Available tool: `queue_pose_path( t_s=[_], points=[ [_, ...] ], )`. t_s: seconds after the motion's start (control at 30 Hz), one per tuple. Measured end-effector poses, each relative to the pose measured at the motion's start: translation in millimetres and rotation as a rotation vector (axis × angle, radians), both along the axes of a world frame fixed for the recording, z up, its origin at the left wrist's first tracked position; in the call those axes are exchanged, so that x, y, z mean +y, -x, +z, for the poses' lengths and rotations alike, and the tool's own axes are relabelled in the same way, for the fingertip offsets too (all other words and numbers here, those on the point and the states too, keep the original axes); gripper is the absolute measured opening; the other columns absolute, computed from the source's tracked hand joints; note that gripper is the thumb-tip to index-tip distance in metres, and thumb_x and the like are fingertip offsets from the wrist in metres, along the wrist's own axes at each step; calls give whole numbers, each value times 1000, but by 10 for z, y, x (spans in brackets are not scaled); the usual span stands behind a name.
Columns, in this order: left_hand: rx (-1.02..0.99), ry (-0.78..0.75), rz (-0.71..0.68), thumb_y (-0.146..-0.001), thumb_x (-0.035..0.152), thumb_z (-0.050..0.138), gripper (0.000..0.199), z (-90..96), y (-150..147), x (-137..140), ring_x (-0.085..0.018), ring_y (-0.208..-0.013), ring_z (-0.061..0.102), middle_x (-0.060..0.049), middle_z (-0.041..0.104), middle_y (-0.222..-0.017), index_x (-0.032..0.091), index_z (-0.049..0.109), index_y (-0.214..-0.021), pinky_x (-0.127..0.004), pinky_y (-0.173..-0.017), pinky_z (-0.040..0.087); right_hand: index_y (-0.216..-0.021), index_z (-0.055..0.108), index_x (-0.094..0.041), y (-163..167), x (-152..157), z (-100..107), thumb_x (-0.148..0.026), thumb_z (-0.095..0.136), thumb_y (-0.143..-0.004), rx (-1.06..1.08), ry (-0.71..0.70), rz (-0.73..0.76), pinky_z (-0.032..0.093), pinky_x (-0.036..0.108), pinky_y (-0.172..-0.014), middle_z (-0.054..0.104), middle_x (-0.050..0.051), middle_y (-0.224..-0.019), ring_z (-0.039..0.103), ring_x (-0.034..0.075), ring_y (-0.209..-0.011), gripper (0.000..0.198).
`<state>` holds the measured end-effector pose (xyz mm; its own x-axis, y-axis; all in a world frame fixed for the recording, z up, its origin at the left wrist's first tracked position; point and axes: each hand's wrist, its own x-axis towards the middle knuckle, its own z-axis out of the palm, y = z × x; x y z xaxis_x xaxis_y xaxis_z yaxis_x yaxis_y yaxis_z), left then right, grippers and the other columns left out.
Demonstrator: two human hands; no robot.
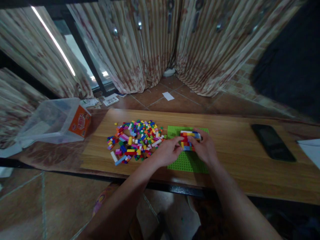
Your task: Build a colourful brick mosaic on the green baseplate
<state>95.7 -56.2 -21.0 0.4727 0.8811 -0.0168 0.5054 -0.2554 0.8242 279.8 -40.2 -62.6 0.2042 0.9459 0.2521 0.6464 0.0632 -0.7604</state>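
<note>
A multi-coloured toy brick build, with red, yellow, white and blue bricks, is on or just above the green baseplate. My left hand is closed at its left side, thumb and forefinger bent together against the bricks. Around the right side wraps my right hand, its thumb lying across the top of the bricks. My fingers cover part of the build, and whether it is pressed onto the studs cannot be seen. Left of the baseplate spreads a pile of loose toy bricks in many colours.
A clear plastic bin with an orange label stands beyond the table's left end. On the right of the wooden table lies a dark phone, with white paper past it. Patterned curtains hang behind.
</note>
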Motion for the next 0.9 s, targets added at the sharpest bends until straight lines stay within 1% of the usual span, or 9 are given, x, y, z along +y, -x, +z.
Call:
queue_pose_path(
  t_s=[0.17, 0.3, 0.4, 0.5, 0.6, 0.7, 0.77, 0.83, 0.9],
  points=[
    [6, -8, 13, -86, 22, 49, 45, 17, 45, -23, -18, -79, 65, -6, 71, -91, 16, 53, -131, -32, -79, 50, -118, 63, -20, -47, 9, -34, -53, 57, -78, -17, 46, 41, 44, 48, -91, 65, 12, -113, 59, 28, -103, 53],
    [-28, -38, 25, -85, 23, 51, 40, 46, 176, 15, -17, -77, 64, -6, 71, -88, 16, 58, -124, -30, -75, 50, -117, 64, -23, -59, 14, -55, -52, 55, -79, -31, 45, 53, 42, 49, -94, 66, 10, -112, 58, 28, -105, 49],
    [-91, -56, 59, -85, 23, 52, 35, 123, 470, 110, -15, -78, 63, -5, 71, -88, 16, 62, -117, -27, -73, 50, -118, 65, -24, -69, 13, -71, -54, 56, -78, -18, 63, 35, 44, 50, -92, 66, 10, -110, 59, 28, -101, 51],
    [-125, -80, 162, -83, 24, 52, 26, 253, 947, 208, -15, -79, 63, -6, 71, -91, 13, 68, -102, -25, -71, 48, -117, 66, -23, -80, 3, -77, -56, 58, -76, 3, 84, 17, 44, 51, -91, 66, 11, -110, 60, 29, -99, 53],
    [0, -54, 291, -76, 23, 56, 18, 364, 1424, 246, -12, -67, 58, -1, 67, -72, 13, 69, -82, -22, -62, 44, -116, 66, -23, -83, -11, -61, -57, 61, -74, 56, 90, 25, 46, 51, -87, 67, 10, -104, 62, 28, -93, 54],
    [162, -2, 359, -69, 26, 61, 14, 383, 1696, 232, -10, -57, 50, 2, 59, -58, 13, 67, -67, -20, -53, 36, -113, 68, -22, -84, -14, -21, -56, 62, -73, 138, 106, -2, 50, 47, -79, 69, 8, -91, 63, 25, -80, 53],
    [225, 32, 366, -65, 28, 65, 16, 351, 1743, 216, -10, -55, 48, 3, 55, -52, 14, 64, -59, -20, -51, 33, -112, 68, -21, -91, -5, 8, -56, 61, -74, 168, 124, -48, 51, 45, -77, 69, 8, -88, 64, 24, -77, 52],
    [268, 59, 385, -60, 29, 69, 17, 309, 1724, 205, -11, -54, 47, 3, 52, -49, 15, 62, -54, -21, -52, 33, -114, 67, -21, -104, 13, 28, -55, 58, -76, 182, 133, -77, 50, 44, -80, 70, 9, -93, 64, 25, -81, 52],
    [297, 76, 424, -56, 27, 72, 16, 280, 1684, 201, -13, -57, 49, 3, 52, -49, 16, 61, -53, -22, -54, 34, -114, 67, -19, -118, 35, 33, -54, 59, -77, 208, 116, -87, 50, 43, -81, 70, 10, -98, 65, 25, -86, 52]
  ],
)
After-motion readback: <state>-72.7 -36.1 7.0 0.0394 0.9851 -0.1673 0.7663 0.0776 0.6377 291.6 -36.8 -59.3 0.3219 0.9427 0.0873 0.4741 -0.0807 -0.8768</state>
